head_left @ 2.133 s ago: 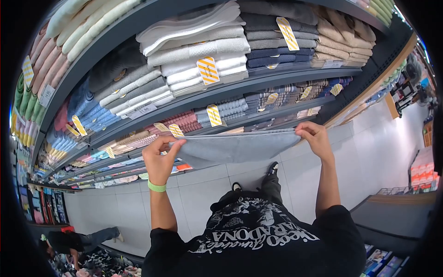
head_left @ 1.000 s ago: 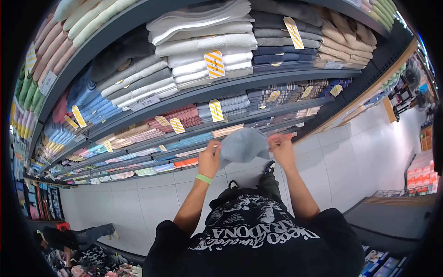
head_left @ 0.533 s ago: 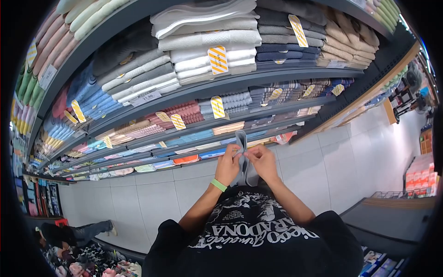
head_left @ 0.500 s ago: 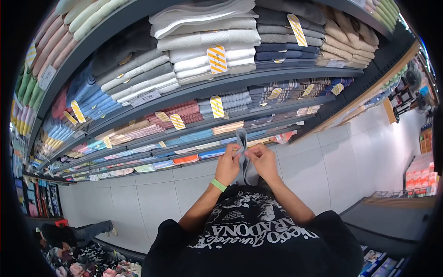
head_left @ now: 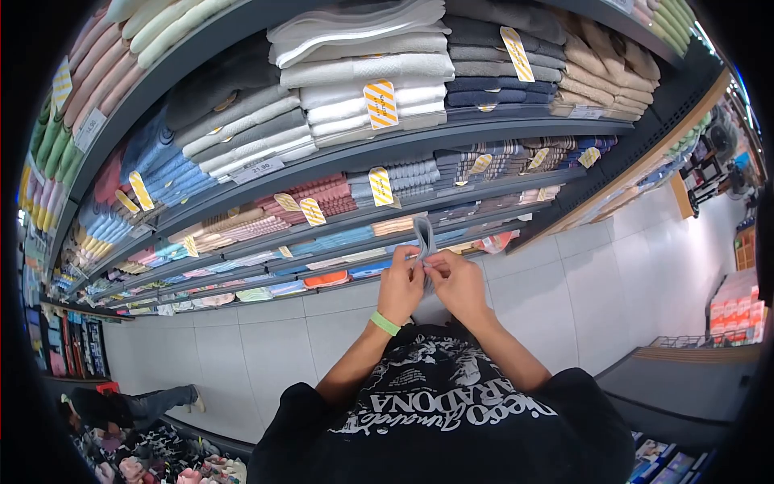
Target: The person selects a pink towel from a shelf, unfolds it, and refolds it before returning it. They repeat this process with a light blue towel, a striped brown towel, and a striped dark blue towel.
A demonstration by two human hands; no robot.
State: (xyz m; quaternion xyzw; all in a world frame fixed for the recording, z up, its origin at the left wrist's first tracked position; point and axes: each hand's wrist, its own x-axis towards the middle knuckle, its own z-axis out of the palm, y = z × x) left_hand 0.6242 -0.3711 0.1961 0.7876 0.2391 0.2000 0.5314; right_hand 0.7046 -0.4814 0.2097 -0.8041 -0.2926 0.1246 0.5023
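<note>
A grey folded towel is held upright in front of my chest, its looped fold pointing away from me toward the shelves. My left hand, with a light green band on the wrist, pinches its left side between thumb and fingers. Opposite it, my right hand is closed on the right side, fingertips close to those of the left. The lower part of the towel is mostly hidden behind my hands.
A long shelf unit stacked with folded towels curves across the front. White towels lie on an upper shelf. Grey tiles cover the floor. Another person is at the lower left. A dark counter stands at right.
The grey towel's lower end, which hung between my wrists, is now mostly out of sight. Both hands keep their grip and have shifted only slightly.
</note>
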